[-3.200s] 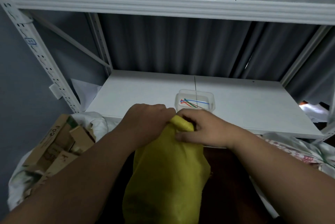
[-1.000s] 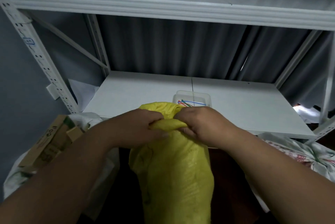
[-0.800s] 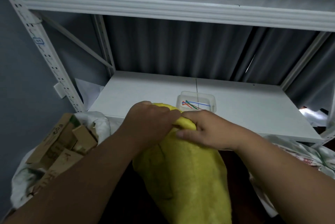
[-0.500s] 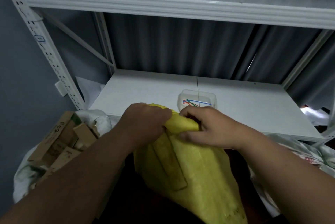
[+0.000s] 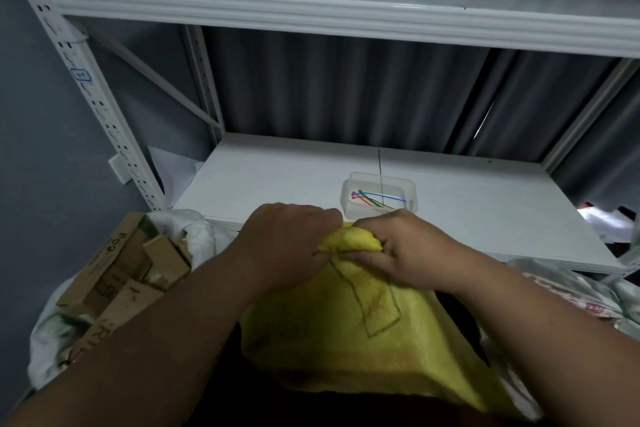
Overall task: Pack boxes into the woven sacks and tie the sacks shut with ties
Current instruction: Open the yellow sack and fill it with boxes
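Note:
A yellow woven sack [image 5: 349, 340] lies in front of me, below the shelf edge, and the outline of a box shows through its cloth. My left hand [image 5: 284, 246] and my right hand [image 5: 405, 250] both grip the sack's bunched mouth, knuckles close together. Just beyond my hands, a clear plastic tub [image 5: 410, 189] stands on the white shelf [image 5: 277, 181] and holds several coloured ties [image 5: 375, 199]. Brown cardboard boxes [image 5: 121, 274] sit in an open white sack [image 5: 48, 340] at my left.
The white metal rack has an upper shelf [image 5: 346, 7] overhead and a perforated upright [image 5: 86, 80] at the left. A grey curtain [image 5: 346, 87] hangs behind. A printed white sack [image 5: 588, 295] lies at the right.
The yellow sack has tipped from upright to lying slanted toward the right, and a box outline now shows through it. Both hands have kept their grip on the gathered mouth.

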